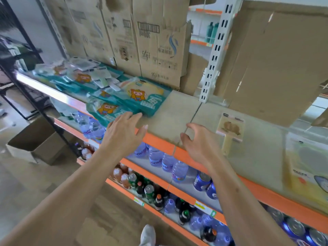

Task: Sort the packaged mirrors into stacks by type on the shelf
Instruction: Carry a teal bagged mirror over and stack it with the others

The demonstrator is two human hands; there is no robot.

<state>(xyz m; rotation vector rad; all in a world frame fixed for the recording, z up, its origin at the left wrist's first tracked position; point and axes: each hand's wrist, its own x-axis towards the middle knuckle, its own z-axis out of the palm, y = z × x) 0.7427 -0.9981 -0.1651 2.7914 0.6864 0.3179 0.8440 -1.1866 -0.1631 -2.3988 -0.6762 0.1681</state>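
We are hovering our left hand (121,134) and right hand (200,142) over the shelf (177,110), fingers spread and gripping nothing. Cardboard boxes (156,41) are walling off the far side. Teal cartoon mirror packs (140,98), at least four, are crowding the left. One handled mirror pack (230,128) is lying to the right, with one yellow pack (305,174) farther right. Bare shelf is lying between them, behind the orange near edge (159,143).
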